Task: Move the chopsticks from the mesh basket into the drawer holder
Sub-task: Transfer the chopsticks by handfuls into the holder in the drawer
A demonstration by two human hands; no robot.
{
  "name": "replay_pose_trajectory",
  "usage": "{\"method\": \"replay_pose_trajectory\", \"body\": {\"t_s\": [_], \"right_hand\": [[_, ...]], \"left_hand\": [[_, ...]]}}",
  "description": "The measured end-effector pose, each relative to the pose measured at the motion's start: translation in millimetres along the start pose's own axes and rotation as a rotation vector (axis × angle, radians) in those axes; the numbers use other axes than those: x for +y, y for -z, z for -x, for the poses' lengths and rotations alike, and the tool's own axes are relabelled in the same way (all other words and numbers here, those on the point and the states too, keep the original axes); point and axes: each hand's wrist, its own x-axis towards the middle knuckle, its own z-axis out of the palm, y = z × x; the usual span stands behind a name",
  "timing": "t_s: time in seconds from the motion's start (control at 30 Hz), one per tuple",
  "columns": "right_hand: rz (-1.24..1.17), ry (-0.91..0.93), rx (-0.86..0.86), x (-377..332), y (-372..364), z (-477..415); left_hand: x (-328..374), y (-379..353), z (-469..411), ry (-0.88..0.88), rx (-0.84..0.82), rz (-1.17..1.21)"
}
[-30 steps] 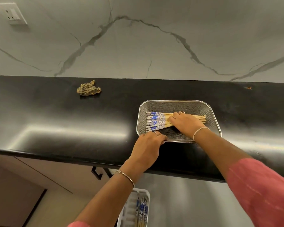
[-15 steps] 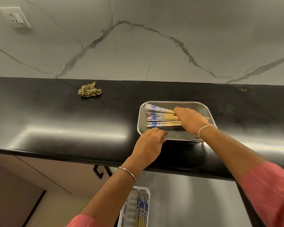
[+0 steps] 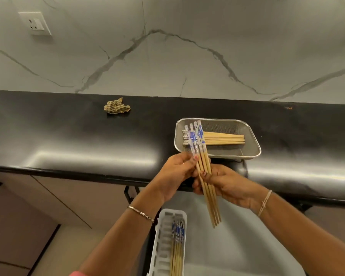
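left hand (image 3: 175,172) + right hand (image 3: 227,184): fingers (image 3: 187,164) curled round chopstick bundle (image 3: 211,204) (patterned ends up) | above desk (image 3: 68,136) edge | loose chopsticks (image 3: 223,139) in mesh basket (image 3: 255,144) | drawer holder (image 3: 163,246) below

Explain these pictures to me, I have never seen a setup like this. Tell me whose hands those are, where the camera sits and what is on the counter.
There is no machine here: a person works with bare hands, and one wide-angle camera worn on their head looks down at them. So the left hand and the right hand are the wearer's own. Together they grip a bundle of chopsticks, held up over the near edge of the black counter. On the counter stands a mesh basket with more chopsticks lying in it, and a crumpled checked cloth farther left. Below, a white holder already has some chopsticks in it.
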Motion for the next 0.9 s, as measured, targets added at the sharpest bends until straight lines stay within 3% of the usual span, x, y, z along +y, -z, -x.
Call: {"method": "replay_pose_trajectory", "body": {"t_s": [0.13,0.33,0.6,0.9], "right_hand": [[-0.134,-0.092,-0.025,53,-13,6],[-0.113,-0.238,-0.016,121,-36,11],[-0.136,-0.382,-0.009,193,-58,27],[-0.276,-0.433,0.099,231,-82,34]], "left_hand": [[-36,14,29,0.127,-0.009,-0.019],[-93,22,72,0.338,0.094,0.006],[-135,42,97,0.447,0.181,0.188],[-164,51,121,0.627,0.112,0.141]]}}
